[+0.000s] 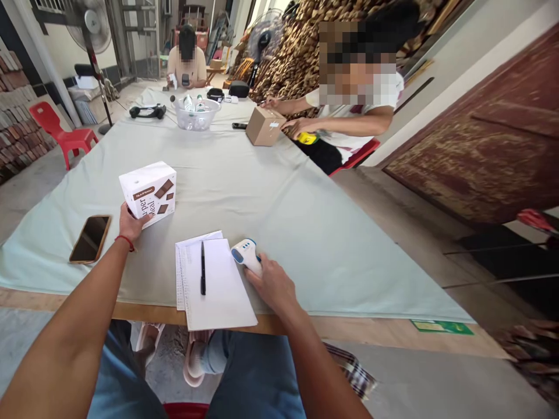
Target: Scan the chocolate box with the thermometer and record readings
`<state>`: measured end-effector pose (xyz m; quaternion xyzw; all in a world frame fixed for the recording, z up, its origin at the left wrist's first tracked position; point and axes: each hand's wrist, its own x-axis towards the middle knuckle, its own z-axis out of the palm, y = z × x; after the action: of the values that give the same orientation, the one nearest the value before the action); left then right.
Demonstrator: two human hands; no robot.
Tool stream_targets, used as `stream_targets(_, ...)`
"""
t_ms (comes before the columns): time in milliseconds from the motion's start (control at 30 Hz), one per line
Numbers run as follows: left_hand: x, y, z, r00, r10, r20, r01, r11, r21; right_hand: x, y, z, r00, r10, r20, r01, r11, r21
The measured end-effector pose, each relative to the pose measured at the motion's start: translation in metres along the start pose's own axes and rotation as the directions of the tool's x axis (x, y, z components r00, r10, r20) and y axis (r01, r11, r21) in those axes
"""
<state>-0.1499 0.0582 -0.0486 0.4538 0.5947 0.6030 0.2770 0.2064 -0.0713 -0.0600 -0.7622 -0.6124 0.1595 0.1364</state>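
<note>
My left hand grips the lower front edge of a white box with brown print, tilted a little on the table. In my right hand is a white and blue infrared thermometer, its fingers wrapped round the handle. Between my hands lie sheets of white paper, the left ones bearing writing. A black pen rests on top of them. Left of my left wrist, a smartphone with a dark screen lies flat.
A person at the right holds a cardboard box and a yellow tape measure. Further back stand a clear plastic bowl with bottles and a black object. Another person sits at the far end. A red chair is at left.
</note>
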Motion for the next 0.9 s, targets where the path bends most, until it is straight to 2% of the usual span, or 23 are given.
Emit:
stream_targets(67, -0.010, 0.007, -0.007, 1.000, -0.011, 0.001, 0.011, 1.000, 0.004, -0.005, -0.004, 0.002, 0.997, 0.038, -0.066, -0.019, 0.964, 0.265)
stream_targets(100, -0.018, 0.011, -0.011, 1.000, -0.006, 0.007, 0.007, 1.000, -0.006, -0.009, -0.007, 0.002, 0.992, 0.056, -0.112, -0.003, 0.906, 0.424)
stream_targets(133, -0.028, 0.015, -0.015, 1.000, 0.003, 0.018, -0.003, 1.000, -0.029, -0.014, -0.013, 0.002, 0.985, 0.075, -0.153, 0.027, 0.816, 0.577)
stream_targets(200, -0.051, 0.019, -0.024, 0.999, 0.002, 0.045, 0.002, 0.996, -0.085, -0.027, -0.029, 0.001, 0.980, 0.096, -0.173, 0.087, 0.577, 0.812)
stream_targets(233, -0.064, 0.020, -0.028, 0.999, -0.011, 0.041, 0.016, 0.993, -0.113, -0.033, -0.040, 0.000, 0.987, 0.080, -0.141, 0.090, 0.456, 0.886)
stream_targets(300, -0.087, 0.019, -0.034, 0.997, -0.047, 0.059, 0.056, 0.984, -0.168, -0.046, -0.064, -0.002, 0.999, -0.039, -0.020, 0.030, 0.258, 0.966)
stream_targets(367, -0.106, 0.015, -0.038, 0.993, -0.074, 0.096, 0.090, 0.981, -0.171, -0.056, -0.087, -0.002, 0.983, -0.172, 0.063, -0.034, 0.166, 0.986)
stream_targets(467, -0.121, 0.011, -0.041, 0.992, -0.067, 0.106, 0.078, 0.991, -0.104, -0.064, -0.114, 0.002, 0.942, -0.322, 0.093, -0.036, 0.177, 0.984)
stream_targets(533, -0.125, 0.011, -0.041, 0.994, -0.055, 0.094, 0.063, 0.995, -0.081, -0.067, -0.128, 0.007, 0.925, -0.369, 0.091, -0.014, 0.205, 0.979)
stream_targets(633, -0.126, 0.015, -0.040, 0.991, -0.044, 0.130, 0.057, 0.994, -0.092, -0.068, -0.140, 0.015, 0.925, -0.364, 0.109, -0.030, 0.215, 0.976)
stream_targets(767, -0.127, 0.017, -0.039, 0.986, -0.022, 0.167, 0.039, 0.994, -0.100, -0.074, -0.141, 0.022, 0.921, -0.355, 0.157, -0.082, 0.217, 0.973)
stream_targets(900, -0.127, 0.014, -0.041, 0.980, 0.004, 0.201, 0.017, 0.995, -0.103, -0.078, -0.135, 0.034, 0.915, -0.342, 0.212, -0.113, 0.288, 0.951)
